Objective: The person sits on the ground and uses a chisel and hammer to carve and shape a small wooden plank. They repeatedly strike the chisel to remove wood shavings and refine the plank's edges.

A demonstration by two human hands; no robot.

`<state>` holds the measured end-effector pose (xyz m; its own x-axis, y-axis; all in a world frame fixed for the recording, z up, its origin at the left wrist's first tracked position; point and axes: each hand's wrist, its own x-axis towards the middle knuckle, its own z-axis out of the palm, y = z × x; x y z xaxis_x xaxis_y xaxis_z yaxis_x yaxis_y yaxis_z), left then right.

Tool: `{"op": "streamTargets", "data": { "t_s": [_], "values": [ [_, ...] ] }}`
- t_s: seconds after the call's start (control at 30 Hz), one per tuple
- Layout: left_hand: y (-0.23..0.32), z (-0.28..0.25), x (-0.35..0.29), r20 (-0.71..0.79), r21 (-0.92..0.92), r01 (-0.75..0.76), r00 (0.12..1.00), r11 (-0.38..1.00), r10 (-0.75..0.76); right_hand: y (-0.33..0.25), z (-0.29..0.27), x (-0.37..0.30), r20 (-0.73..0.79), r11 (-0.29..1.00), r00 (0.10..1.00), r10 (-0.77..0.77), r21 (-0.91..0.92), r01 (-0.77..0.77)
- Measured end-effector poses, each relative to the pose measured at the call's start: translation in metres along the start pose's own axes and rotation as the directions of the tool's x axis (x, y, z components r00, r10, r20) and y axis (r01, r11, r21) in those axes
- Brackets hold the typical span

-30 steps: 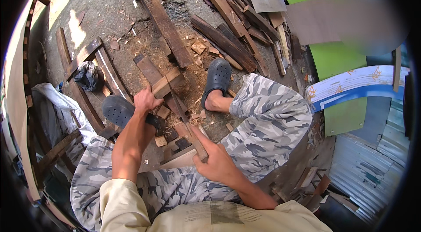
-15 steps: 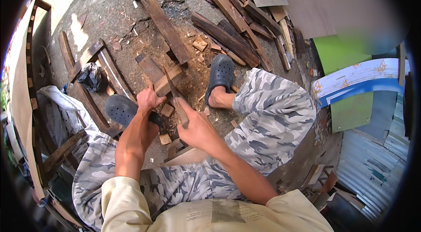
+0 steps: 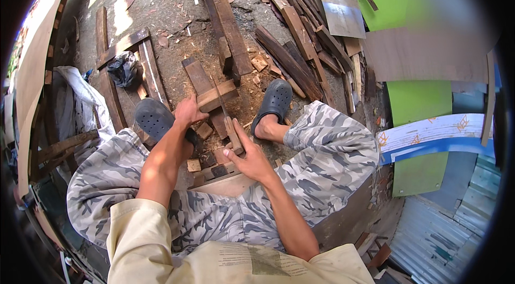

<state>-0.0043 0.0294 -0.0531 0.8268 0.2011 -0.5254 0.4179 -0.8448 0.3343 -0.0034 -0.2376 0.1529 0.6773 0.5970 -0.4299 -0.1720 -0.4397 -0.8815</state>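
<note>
The wooden block (image 3: 210,101) lies crosswise over a darker board (image 3: 197,75) between my feet; the blade of the handsaw (image 3: 231,129) crosses it, tip pointing away from me. Loose offcuts (image 3: 204,131) lie near the board, on my side of the block. The end of a heavy beam (image 3: 222,21) stands just beyond; a plank pile (image 3: 298,37) lies farther to the right. My forearm partly hides the left clog (image 3: 152,116). My left grip (image 3: 189,110), arm extended forward, is clasped on the block's left end; my right grip (image 3: 253,160) encloses the saw's handle, forearm slanting in from lower right.
</note>
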Motion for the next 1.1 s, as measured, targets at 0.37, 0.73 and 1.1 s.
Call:
{"op": "streamTargets", "data": {
  "t_s": [0.37,0.73,1.1],
  "values": [
    [0.020,0.002,-0.023,-0.082,-0.002,0.040,0.996,0.999,-0.040,-0.005,0.019,0.044,-0.200,0.974,0.979,0.034,-0.214,-0.077],
    [0.020,0.035,-0.024,-0.279,0.105,-0.029,0.959,0.994,0.058,0.024,0.023,0.057,-0.184,0.979,0.983,0.006,-0.200,-0.043],
    [0.006,-0.004,-0.007,-0.003,0.057,-0.062,0.998,0.996,0.063,-0.066,0.002,-0.076,-0.125,0.969,0.976,0.178,-0.150,-0.196]
  ]
}}
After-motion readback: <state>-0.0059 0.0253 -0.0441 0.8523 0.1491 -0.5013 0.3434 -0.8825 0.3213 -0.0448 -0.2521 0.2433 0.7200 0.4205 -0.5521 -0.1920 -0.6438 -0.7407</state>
